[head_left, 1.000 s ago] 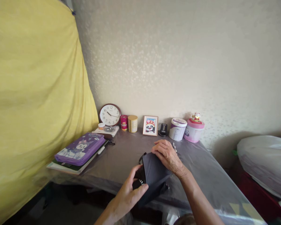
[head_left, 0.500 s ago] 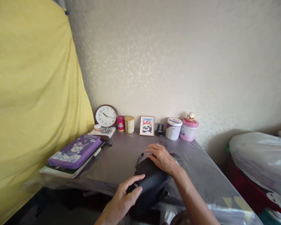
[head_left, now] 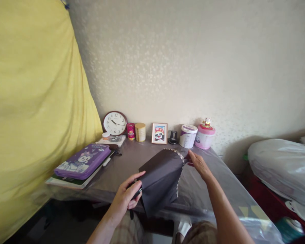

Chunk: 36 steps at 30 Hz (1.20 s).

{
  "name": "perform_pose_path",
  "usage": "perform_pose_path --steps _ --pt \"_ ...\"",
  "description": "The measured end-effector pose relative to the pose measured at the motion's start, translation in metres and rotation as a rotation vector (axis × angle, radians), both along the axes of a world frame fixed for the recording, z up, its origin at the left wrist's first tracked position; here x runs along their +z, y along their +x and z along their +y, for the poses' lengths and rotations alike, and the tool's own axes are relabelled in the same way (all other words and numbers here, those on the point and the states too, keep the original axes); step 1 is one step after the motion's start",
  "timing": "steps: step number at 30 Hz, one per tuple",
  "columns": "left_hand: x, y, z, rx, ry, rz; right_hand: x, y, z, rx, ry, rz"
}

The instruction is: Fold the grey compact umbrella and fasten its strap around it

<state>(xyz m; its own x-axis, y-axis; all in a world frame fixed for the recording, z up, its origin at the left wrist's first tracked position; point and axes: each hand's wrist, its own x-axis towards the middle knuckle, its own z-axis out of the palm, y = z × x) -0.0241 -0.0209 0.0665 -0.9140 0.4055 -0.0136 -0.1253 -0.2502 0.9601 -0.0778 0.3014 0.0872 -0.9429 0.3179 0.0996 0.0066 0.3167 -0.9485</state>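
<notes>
A dark folding umbrella (head_left: 161, 178) with a checked trim along its edge spans the space between my hands, its loose canopy hanging over the table's front edge. My left hand (head_left: 129, 191) is closed round the handle end, where a black strap dangles below. At the far right end, my right hand (head_left: 198, 164) pinches the canopy's edge by the trim; the fingertips are partly hidden by the fabric.
Along the wall stand a clock (head_left: 115, 123), a pink tin (head_left: 131, 131), a yellow canister (head_left: 140, 132), a framed panda picture (head_left: 159, 133), a black stapler-like object (head_left: 173, 137) and two tubs (head_left: 188, 137). A purple case (head_left: 83, 161) lies at left; a plastic-covered bundle (head_left: 279, 169) is at right.
My right hand has moved right, from the top of the umbrella to its far edge. The canopy has loosened and spread, showing the checked trim. My left hand has shifted slightly left and up.
</notes>
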Motion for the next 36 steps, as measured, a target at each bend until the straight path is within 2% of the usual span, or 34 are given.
perform_pose_path --steps 2,4,10,13,16,20,25,28,32,36 --pt "0.005 -0.002 0.001 0.034 0.034 0.008 -0.007 0.001 -0.002 0.120 -0.084 -0.126" --pt "0.011 -0.004 0.003 0.068 0.059 0.017 -0.011 0.003 -0.007 0.204 -0.098 -0.208" --pt "0.026 -0.012 0.002 0.093 0.121 0.055 -0.015 0.011 -0.018 0.364 -0.076 -0.326" --pt "0.032 -0.017 0.003 0.102 0.152 0.082 -0.017 0.013 -0.021 0.430 -0.112 -0.356" --pt "0.037 -0.022 0.005 0.104 0.177 0.108 -0.022 0.011 -0.022 0.465 -0.173 -0.346" --pt "0.042 -0.027 0.007 0.117 0.191 0.122 -0.026 0.007 -0.023 0.423 -0.225 -0.247" --pt "0.044 -0.030 0.010 0.141 0.186 0.134 -0.013 0.014 -0.020 0.396 -0.231 -0.161" --pt "0.045 -0.032 0.011 0.161 0.176 0.142 0.000 0.022 -0.013 0.459 -0.232 -0.066" --pt "0.045 -0.034 0.012 0.175 0.154 0.141 0.017 0.030 -0.008 0.540 -0.156 0.103" --pt "0.045 -0.034 0.011 0.168 0.132 0.136 0.029 0.031 -0.013 0.498 -0.107 0.292"
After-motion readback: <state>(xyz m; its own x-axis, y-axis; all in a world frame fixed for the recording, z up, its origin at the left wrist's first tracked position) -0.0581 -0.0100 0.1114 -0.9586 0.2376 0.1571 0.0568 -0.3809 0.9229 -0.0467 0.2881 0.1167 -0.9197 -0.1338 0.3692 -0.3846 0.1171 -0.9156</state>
